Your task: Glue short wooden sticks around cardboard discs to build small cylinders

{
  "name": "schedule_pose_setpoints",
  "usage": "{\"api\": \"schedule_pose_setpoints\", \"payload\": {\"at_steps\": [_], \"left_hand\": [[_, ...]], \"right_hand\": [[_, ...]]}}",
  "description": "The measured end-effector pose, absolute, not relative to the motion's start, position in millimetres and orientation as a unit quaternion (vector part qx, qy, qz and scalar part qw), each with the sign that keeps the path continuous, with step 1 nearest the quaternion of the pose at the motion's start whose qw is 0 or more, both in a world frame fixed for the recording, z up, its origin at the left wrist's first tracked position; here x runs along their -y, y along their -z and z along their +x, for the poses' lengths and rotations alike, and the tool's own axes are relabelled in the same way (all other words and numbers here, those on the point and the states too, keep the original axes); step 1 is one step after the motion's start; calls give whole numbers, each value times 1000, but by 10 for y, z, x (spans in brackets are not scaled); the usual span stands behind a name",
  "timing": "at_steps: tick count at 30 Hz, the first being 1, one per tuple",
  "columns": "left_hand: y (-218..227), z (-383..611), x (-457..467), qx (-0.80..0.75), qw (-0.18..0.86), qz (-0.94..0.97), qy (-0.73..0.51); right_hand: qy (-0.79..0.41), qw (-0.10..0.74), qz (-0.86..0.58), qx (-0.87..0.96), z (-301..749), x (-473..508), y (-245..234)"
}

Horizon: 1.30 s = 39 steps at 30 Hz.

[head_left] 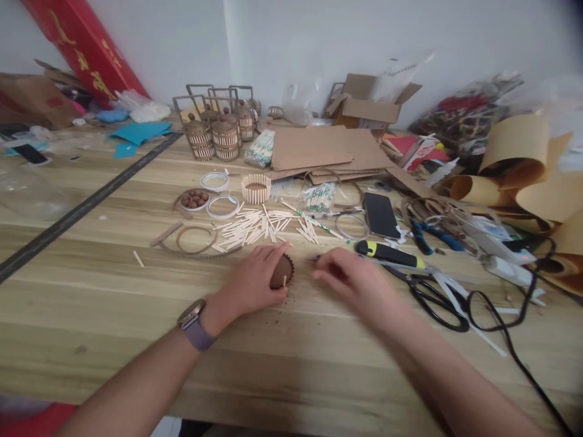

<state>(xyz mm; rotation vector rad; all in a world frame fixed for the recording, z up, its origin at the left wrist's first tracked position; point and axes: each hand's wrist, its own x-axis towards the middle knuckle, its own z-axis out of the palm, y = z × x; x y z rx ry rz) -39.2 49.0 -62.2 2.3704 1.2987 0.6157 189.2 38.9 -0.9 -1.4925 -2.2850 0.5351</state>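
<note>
My left hand [255, 276], with a watch on its wrist, curls around a small round brown disc [281, 273] with a notched edge, lying on the table. A short pale stick [285, 281] stands at its near edge, by my thumb. To the right, apart from the disc, my right hand [346, 276] is closed on a slim pen-like tool [314, 258]; its dark tip points left and its kind is unclear. Just beyond my hands lies a loose pile of pale wooden sticks [255, 226]. A ring-shaped holder of upright sticks [255, 189] stands behind the pile.
Rolls of white tape [222, 206] and a bowl of brown beads [195, 199] sit back left. Several lidded stick baskets [225, 139] stand behind. At right lie a phone [381, 215], a utility knife [390, 254], black scissors [439, 303] and a black cable [505, 328].
</note>
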Motion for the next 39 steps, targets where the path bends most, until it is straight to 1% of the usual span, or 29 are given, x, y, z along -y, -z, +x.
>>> {"api": "schedule_pose_setpoints", "payload": {"at_steps": [3,4,5,7,10,12,16,17,19,21,23,25,27,32,35,39], "left_hand": [[622,-394,-491,-458,177,843,-219],[625,-394,-494,-456,174,845,-219],[629,-394,-497,-454,171,846,-220],[638,-395,-502,-451,165,849,-221],[649,-400,-504,-450,161,849,-225],[652,-404,-505,-450,164,848,-227],[643,-405,-511,-454,181,844,-222],[640,-404,-513,-456,185,843,-219],[635,-403,-515,-458,191,841,-217],[631,-403,-518,-457,194,839,-220],[631,-405,-520,-456,196,840,-222],[634,-409,-525,-457,194,839,-221],[643,-415,-532,-460,188,838,-224],[672,-433,-552,-454,181,840,-236],[671,-437,-557,-459,193,836,-231],[654,-440,-559,-473,214,826,-221]], "right_hand": [[-150,52,-665,730,2213,-368,-118],[-139,18,-689,711,2301,-364,-114],[-143,-4,-697,703,2371,-362,-89],[-166,-14,-694,700,2462,-362,6],[-204,31,-688,696,2518,-360,167],[-236,86,-676,693,2537,-343,231],[-269,293,-636,662,2528,-269,202],[-268,331,-628,651,2513,-251,172],[-281,365,-625,631,2475,-226,114],[-327,375,-633,593,2435,-217,90],[-404,377,-633,542,2402,-223,120],[-482,354,-610,520,2374,-235,198],[-519,319,-587,533,2346,-250,293],[-490,258,-554,622,2263,-263,389],[-454,252,-529,671,2224,-246,343],[-420,241,-533,693,2188,-224,299]]}}
